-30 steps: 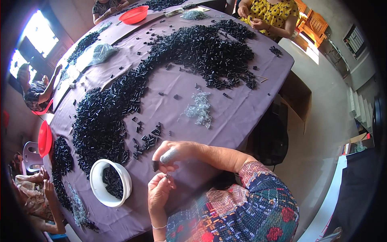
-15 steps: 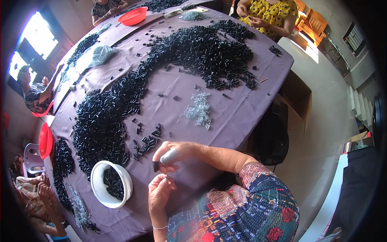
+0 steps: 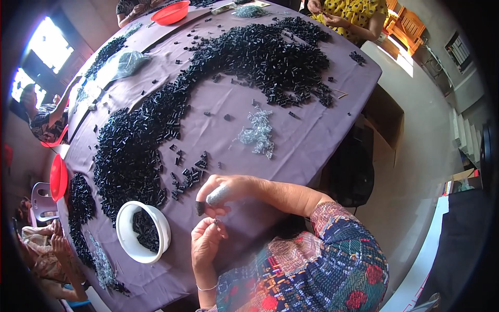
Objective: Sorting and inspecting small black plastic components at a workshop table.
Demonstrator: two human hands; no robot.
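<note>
My left hand [image 3: 205, 243], with a thin bracelet at the wrist, is held low over the near table edge. Its thumb and fingertips pinch a small dark piece [image 3: 215, 222]. Just above it, my right hand [image 3: 222, 196] reaches in from the right with bent fingers. One of its digits has a grey wrap, and another fingertip has a black cover. Whatever lies inside the right fingers is hidden. To the left stands a white bowl [image 3: 122, 229] partly filled with small black pieces [image 3: 145, 231]. Loose black pieces [image 3: 189, 177] lie beyond the hands.
A long curved heap of black pieces [image 3: 135, 156] covers much of the purple tablecloth [image 3: 208, 140]. Small clear pieces [image 3: 257, 132] form a pile right of it. Red basins [image 3: 170, 13] and a clear plastic bag [image 3: 125, 65] lie farther off. Other people sit around the table.
The whole view has shifted slightly, so the table and bowl sit a little higher. Both hands keep nearly the same pose, and the dark piece at the left fingertips shows more clearly.
</note>
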